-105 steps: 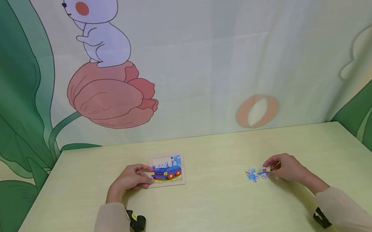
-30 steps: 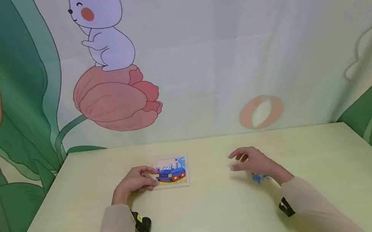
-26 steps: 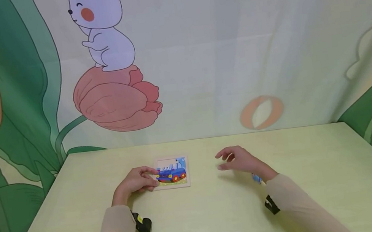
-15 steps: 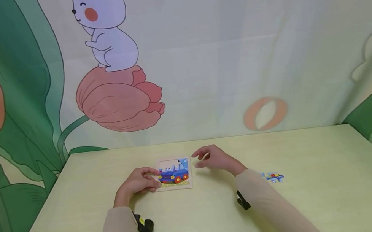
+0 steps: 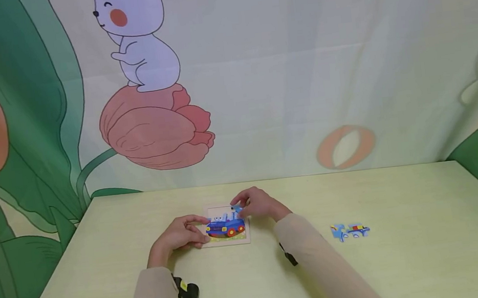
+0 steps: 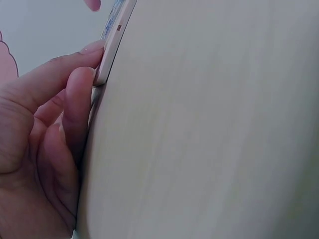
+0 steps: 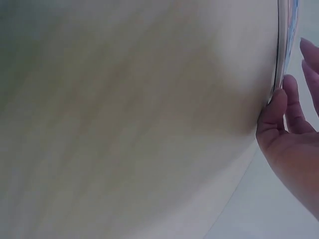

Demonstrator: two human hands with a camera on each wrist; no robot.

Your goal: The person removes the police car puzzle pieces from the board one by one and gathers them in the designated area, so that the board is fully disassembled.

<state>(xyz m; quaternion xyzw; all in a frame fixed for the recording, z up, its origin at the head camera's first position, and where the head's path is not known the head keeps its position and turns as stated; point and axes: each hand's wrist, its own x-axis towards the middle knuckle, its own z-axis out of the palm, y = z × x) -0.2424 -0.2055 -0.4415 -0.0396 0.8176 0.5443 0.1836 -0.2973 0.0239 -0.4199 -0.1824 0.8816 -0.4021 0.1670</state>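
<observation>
A square jigsaw puzzle board [image 5: 228, 242] with a pale frame and a blue cartoon car lies on the table; bare backing shows at its upper left. My left hand [image 5: 180, 233] grips the board's left edge, thumb and fingers pressed to its side in the left wrist view. Over the upper right corner reaches my right hand [image 5: 257, 203], its curved fingers spread around a blue corner puzzle piece [image 5: 236, 209]. In the right wrist view its thumb [image 7: 275, 107] meets the board's edge while other fingertips stay apart above. Whether it pinches the piece is unclear.
Two loose puzzle pieces lie to the right on the table: a light blue one [image 5: 339, 232] and a multicoloured one [image 5: 358, 230]. A printed curtain [image 5: 259, 92] hangs behind the table's back edge. Black wrist cameras [image 5: 187, 291] sit under both sleeves.
My right hand has left the loose pieces and travelled left to the board's upper right corner. Both loose pieces are uncovered now. The left hand keeps its hold on the board.
</observation>
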